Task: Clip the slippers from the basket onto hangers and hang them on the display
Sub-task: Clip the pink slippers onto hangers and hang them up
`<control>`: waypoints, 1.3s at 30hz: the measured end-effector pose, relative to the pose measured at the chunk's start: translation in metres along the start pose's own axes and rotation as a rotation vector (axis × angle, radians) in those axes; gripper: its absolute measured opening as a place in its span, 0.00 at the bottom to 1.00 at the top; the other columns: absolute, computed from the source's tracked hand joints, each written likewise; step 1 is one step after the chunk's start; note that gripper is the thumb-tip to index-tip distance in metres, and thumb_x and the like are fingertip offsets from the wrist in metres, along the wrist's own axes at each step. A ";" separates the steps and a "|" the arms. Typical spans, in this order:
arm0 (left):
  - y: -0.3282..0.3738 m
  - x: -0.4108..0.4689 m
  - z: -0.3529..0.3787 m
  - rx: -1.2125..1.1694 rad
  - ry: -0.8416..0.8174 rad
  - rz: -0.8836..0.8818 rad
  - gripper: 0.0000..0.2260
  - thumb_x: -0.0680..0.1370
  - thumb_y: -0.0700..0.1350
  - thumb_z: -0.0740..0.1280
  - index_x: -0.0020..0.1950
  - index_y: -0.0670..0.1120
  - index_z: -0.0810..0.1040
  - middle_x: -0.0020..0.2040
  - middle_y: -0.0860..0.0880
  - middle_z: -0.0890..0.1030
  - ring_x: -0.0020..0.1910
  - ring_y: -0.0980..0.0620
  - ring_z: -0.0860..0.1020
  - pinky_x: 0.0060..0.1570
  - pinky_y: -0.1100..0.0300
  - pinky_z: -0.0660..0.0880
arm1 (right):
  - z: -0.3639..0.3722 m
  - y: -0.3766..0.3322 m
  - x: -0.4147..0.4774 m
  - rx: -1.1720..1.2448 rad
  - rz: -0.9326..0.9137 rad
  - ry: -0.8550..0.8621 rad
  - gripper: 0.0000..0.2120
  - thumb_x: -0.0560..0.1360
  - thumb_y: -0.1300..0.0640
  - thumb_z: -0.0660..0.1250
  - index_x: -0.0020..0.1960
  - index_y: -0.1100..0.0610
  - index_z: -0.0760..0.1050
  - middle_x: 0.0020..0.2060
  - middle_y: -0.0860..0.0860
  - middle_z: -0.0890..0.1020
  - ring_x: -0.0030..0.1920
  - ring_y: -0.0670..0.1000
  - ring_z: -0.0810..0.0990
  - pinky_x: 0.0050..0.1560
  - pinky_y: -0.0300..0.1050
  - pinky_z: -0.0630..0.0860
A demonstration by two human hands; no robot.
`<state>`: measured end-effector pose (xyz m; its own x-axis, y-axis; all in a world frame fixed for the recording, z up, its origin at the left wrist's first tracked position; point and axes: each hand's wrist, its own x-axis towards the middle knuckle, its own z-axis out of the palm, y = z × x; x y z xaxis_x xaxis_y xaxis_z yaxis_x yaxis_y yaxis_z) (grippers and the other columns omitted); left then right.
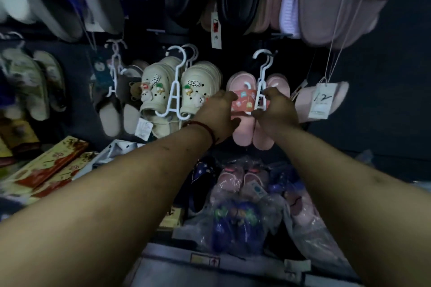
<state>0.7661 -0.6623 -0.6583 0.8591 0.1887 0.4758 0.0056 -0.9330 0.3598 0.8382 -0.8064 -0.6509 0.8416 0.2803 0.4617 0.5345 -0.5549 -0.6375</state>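
A pair of pink slippers (245, 133) with a red patterned band hangs on a white hanger (262, 81), whose hook sits over a dark display peg. My left hand (218, 114) grips the left slipper at its band. My right hand (274, 109) pinches the lower part of the hanger where it meets the slippers. Below, a basket (210, 261) holds several slippers wrapped in clear plastic (242, 196), pink and blue ones among them.
Cream clogs with charms (163, 91) hang on a white hanger just left of the pink pair. More slippers hang above and to both sides, with price tags (321, 100) dangling at right. Flat printed boxes (51, 168) lie at lower left.
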 end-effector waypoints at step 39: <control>-0.242 -0.549 -0.153 0.336 -0.213 -0.913 0.32 0.72 0.60 0.72 0.71 0.48 0.70 0.68 0.46 0.76 0.66 0.44 0.75 0.64 0.48 0.72 | 0.306 -0.200 -0.360 -0.070 -0.580 -0.956 0.36 0.71 0.47 0.77 0.74 0.50 0.67 0.68 0.53 0.75 0.65 0.56 0.76 0.63 0.49 0.75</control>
<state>0.2145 -0.4931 -0.8843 0.5267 0.8493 -0.0358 0.8267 -0.5020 0.2542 0.4522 -0.5567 -0.8785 0.1958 0.9806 -0.0049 0.8850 -0.1789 -0.4299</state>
